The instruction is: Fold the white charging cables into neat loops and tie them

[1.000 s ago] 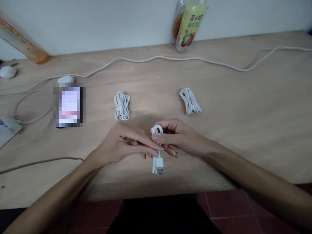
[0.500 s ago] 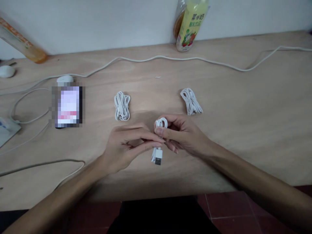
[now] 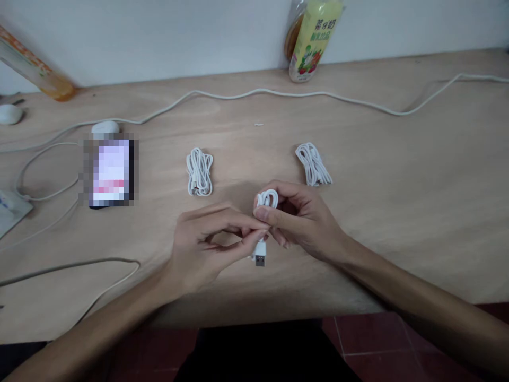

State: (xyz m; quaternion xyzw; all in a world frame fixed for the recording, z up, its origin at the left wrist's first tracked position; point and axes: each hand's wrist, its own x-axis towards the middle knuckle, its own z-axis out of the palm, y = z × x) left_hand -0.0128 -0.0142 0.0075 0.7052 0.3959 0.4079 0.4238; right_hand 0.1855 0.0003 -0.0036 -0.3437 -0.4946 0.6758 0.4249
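Pinching a coiled white cable [image 3: 265,201] together, the right hand [image 3: 298,220] grips its loops and the left hand [image 3: 207,244] closes its fingertips on the strand just above the USB plug [image 3: 260,258]; all this sits near the table's [image 3: 397,212] front edge; two more coils [image 3: 199,171] [image 3: 313,164] lie behind; a bottle [image 3: 312,40] stands at the back edge.

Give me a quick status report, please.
Both hands, left and right, grip one coiled white cable. USB plug hangs below. Nothing in the way.
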